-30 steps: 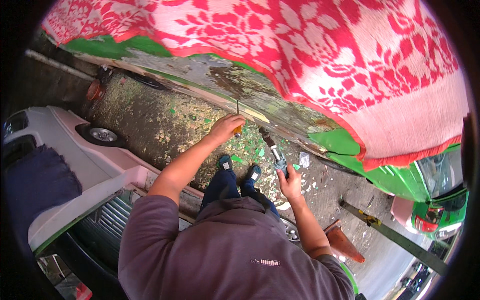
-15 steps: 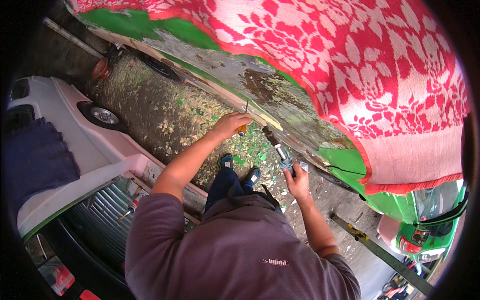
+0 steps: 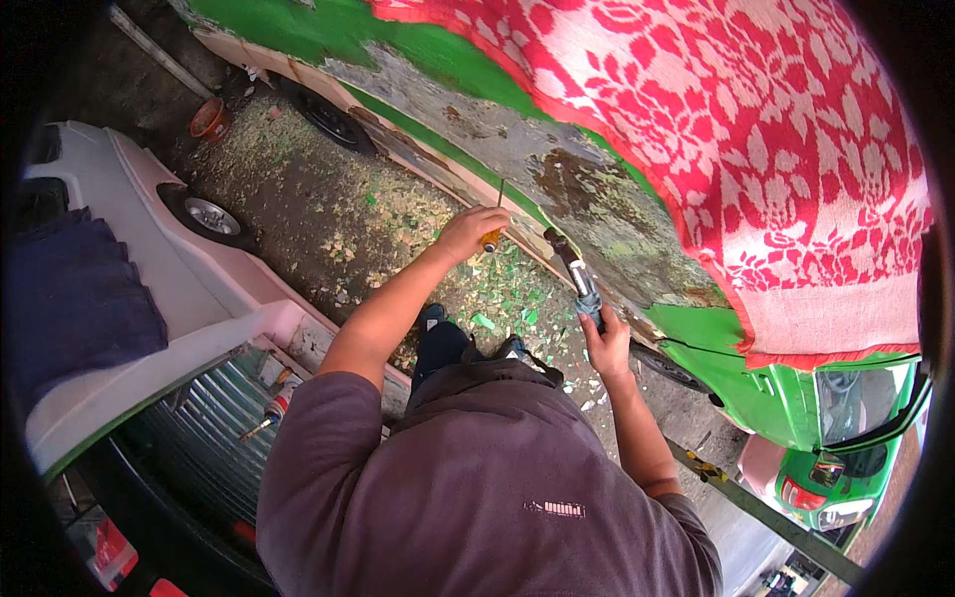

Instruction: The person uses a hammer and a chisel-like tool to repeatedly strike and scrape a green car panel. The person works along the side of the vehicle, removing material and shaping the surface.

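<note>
My left hand [image 3: 468, 235] is closed round a screwdriver with an amber handle [image 3: 490, 240]. Its thin shaft points away from me, against or just in front of the lower side of the green car. In my right hand [image 3: 609, 343] is a hammer [image 3: 580, 277], gripped by its blue-grey handle. The dark hammer head is up by the car's side, to the right of the screwdriver; whether it touches cannot be told. That car panel [image 3: 477, 134] shows bare grey metal, brown rust and leftover green and pale paint.
A red and pink floral cloth [image 3: 676, 149] drapes over the green car. Green and cream paint chips [image 3: 487, 294] litter the floor. Behind me on the left stands a pale car [image 3: 149, 239] with a dark cloth [image 3: 80, 298]. A metal bar [image 3: 766, 517] runs along the lower right.
My view has shifted, showing more of the car's side. Both hands have risen slightly and moved right in the picture, with the screwdriver and hammer still in them.
</note>
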Tool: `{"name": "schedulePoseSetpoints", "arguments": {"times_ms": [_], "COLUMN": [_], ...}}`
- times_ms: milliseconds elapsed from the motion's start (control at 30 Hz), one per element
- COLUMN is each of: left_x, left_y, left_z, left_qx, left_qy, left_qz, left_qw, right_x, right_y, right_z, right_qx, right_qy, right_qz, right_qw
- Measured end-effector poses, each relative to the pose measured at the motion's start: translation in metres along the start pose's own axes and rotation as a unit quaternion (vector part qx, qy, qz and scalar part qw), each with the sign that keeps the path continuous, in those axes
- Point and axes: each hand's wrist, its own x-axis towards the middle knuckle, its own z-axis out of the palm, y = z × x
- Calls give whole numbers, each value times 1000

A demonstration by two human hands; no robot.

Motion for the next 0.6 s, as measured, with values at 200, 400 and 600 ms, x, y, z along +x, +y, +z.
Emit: {"name": "schedulePoseSetpoints", "arguments": {"times_ms": [200, 400, 600], "left_x": [-8, -5, 3], "left_y": [-46, -85, -105], "left_z": [-28, -47, -58], "left_qx": [-23, -24, 6], "left_qy": [-1, -25, -78], "left_qz": [29, 99, 155], "left_qw": [999, 995, 985], "right_x": [10, 16, 18], "right_y": [-52, -92, -118], "right_z": [31, 64, 82], "right_qx": [-5, -15, -20], "right_qy": [39, 67, 62], "right_qz": [12, 10, 59], "right_qw": [999, 998, 996]}}
